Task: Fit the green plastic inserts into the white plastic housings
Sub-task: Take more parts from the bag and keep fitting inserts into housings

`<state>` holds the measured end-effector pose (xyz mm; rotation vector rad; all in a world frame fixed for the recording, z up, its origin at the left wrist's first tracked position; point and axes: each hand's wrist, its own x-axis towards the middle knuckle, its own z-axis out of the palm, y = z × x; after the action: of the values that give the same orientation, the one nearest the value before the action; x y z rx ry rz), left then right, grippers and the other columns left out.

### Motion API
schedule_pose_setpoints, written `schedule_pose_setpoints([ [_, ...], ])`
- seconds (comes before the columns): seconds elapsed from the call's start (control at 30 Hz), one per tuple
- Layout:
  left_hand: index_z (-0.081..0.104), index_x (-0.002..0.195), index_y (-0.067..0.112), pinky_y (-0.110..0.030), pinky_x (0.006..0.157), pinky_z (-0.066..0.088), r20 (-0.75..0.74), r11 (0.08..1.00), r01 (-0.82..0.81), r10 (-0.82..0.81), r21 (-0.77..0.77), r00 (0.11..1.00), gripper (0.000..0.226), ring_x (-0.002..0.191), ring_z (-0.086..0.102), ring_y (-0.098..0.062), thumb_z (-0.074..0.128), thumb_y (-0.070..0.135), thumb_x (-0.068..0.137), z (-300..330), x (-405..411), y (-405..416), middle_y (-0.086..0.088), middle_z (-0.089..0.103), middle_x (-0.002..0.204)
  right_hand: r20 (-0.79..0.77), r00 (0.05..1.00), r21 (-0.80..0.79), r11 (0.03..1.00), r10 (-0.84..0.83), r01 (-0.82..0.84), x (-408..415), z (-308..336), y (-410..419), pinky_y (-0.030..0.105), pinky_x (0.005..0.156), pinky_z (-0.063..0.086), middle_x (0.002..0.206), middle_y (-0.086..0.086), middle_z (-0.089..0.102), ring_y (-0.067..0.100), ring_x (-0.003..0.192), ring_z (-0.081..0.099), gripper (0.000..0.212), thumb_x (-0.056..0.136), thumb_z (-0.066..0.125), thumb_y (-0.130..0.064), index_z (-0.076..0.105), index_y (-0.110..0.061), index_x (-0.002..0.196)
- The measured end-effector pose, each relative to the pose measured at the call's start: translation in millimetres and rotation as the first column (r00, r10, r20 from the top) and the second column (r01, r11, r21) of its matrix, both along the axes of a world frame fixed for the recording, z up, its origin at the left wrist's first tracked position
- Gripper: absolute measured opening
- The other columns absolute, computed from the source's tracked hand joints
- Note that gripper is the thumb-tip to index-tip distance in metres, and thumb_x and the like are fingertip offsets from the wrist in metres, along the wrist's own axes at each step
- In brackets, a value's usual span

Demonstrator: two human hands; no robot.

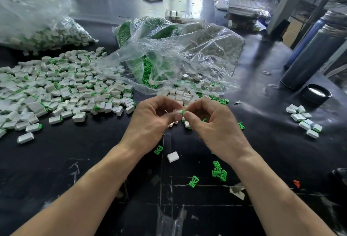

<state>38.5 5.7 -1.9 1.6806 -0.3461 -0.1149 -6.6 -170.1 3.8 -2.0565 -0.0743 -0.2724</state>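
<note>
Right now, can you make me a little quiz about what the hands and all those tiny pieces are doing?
1. True or false: the left hand and right hand meet at one white housing with a green insert.
2. Where is the big pile of finished pieces? A) left of the hands B) right of the hands C) behind the flask
3. Fill in: the lone white housing lies on the black ____ between the wrists.

Key: 1 true; 2 A; 3 table.

black table [262, 151] strewn with housings [56, 85], inserts [218, 170], bags [178, 53].
</note>
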Motion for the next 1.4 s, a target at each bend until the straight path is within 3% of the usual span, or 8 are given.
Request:
schedule_pose_setpoints([
  [0.27, 0.075, 0.084, 0.018, -0.017, 0.060, 0.050, -0.021, 0.999, 0.024, -0.024, -0.023, 0.999, 0.014, 0.068, 0.062, -0.004, 0.079, 0.005, 0.085, -2, 3, 2, 0.002, 0.071, 0.078, 0.019, 1.000, 0.045, 0.999, 0.001, -0.001, 3, -9, 3, 0.043, 0.065, 0.059, 0.075, -0.007, 0.068, 0.006, 0.062, 0.060, 0.013, 0.097, 0.072, -0.025, 0.068, -0.032, 0.088],
  [0.6, 0.076, 0.084, 0.010, -0.016, 0.058, 0.048, -0.096, 0.984, -0.083, 0.068, -0.159, 0.993, 0.010, 0.059, 0.057, -0.002, 0.077, 0.001, 0.084, -4, -4, -7, 0.004, 0.071, 0.071, 0.039, 0.997, 0.226, 0.972, -0.069, 0.058, 1, -13, 15, 0.029, 0.055, 0.057, 0.073, 0.000, 0.067, 0.016, 0.061, 0.065, 0.010, 0.097, 0.073, -0.017, 0.070, -0.023, 0.089],
  [0.8, 0.078, 0.078, 0.020, -0.019, 0.058, 0.051, -0.164, 0.973, -0.111, 0.079, -0.201, 0.983, 0.019, 0.059, 0.058, -0.005, 0.078, 0.002, 0.084, -6, -5, -7, 0.003, 0.072, 0.072, 0.051, 0.995, 0.222, 0.972, -0.087, 0.074, -1, -12, 20, 0.040, 0.059, 0.062, 0.073, -0.004, 0.068, 0.018, 0.061, 0.066, 0.008, 0.098, 0.072, -0.016, 0.070, -0.022, 0.092],
  [0.9, 0.078, 0.081, 0.015, -0.019, 0.060, 0.051, -0.105, 0.987, -0.082, 0.068, -0.140, 0.992, 0.015, 0.065, 0.061, -0.008, 0.078, 0.000, 0.083, -5, -5, -4, -0.002, 0.074, 0.075, 0.037, 0.997, 0.183, 0.981, -0.074, 0.066, 0, -13, 17, 0.030, 0.057, 0.058, 0.075, 0.000, 0.067, 0.026, 0.069, 0.066, 0.013, 0.096, 0.073, -0.015, 0.070, -0.024, 0.087],
  [1.03, 0.078, 0.082, 0.015, -0.033, 0.073, 0.059, -0.024, 0.997, -0.072, 0.071, -0.041, 0.997, 0.016, 0.074, 0.070, -0.017, 0.081, -0.001, 0.080, -1, -3, -2, -0.005, 0.077, 0.080, 0.029, 0.997, 0.104, 0.992, -0.070, 0.067, 1, -12, 13, 0.036, 0.060, 0.060, 0.077, 0.001, 0.069, 0.023, 0.068, 0.067, 0.017, 0.093, 0.075, -0.010, 0.072, -0.023, 0.083],
  [1.2, 0.077, 0.085, 0.008, -0.026, 0.067, 0.054, -0.024, 0.998, -0.041, 0.040, -0.056, 0.999, 0.012, 0.066, 0.062, -0.014, 0.080, -0.003, 0.080, 2, -2, -3, -0.011, 0.074, 0.077, -0.038, 0.999, 0.324, 0.945, -0.025, 0.036, 2, -5, 9, 0.022, 0.055, 0.054, 0.068, 0.001, 0.071, 0.010, 0.058, 0.063, 0.015, 0.088, 0.078, 0.000, 0.077, -0.013, 0.081],
  [1.33, 0.076, 0.089, 0.006, -0.022, 0.061, 0.049, -0.067, 0.989, -0.040, 0.030, -0.143, 0.997, 0.008, 0.062, 0.055, -0.012, 0.079, 0.001, 0.083, 0, 1, -6, -0.004, 0.070, 0.074, -0.006, 0.999, 0.413, 0.910, -0.033, 0.032, 5, -1, 7, 0.026, 0.051, 0.053, 0.074, 0.019, 0.070, 0.016, 0.055, 0.058, 0.012, 0.095, 0.069, 0.002, 0.079, -0.004, 0.089],
  [1.4, 0.076, 0.089, 0.008, -0.022, 0.062, 0.050, -0.061, 0.986, -0.035, 0.026, -0.163, 0.998, 0.007, 0.064, 0.056, -0.010, 0.079, 0.003, 0.084, -1, 1, -7, -0.002, 0.071, 0.075, -0.015, 0.998, 0.419, 0.906, -0.056, 0.058, 4, -3, 7, 0.029, 0.047, 0.051, 0.074, 0.016, 0.070, 0.017, 0.054, 0.057, 0.015, 0.101, 0.064, -0.006, 0.076, -0.004, 0.093],
])
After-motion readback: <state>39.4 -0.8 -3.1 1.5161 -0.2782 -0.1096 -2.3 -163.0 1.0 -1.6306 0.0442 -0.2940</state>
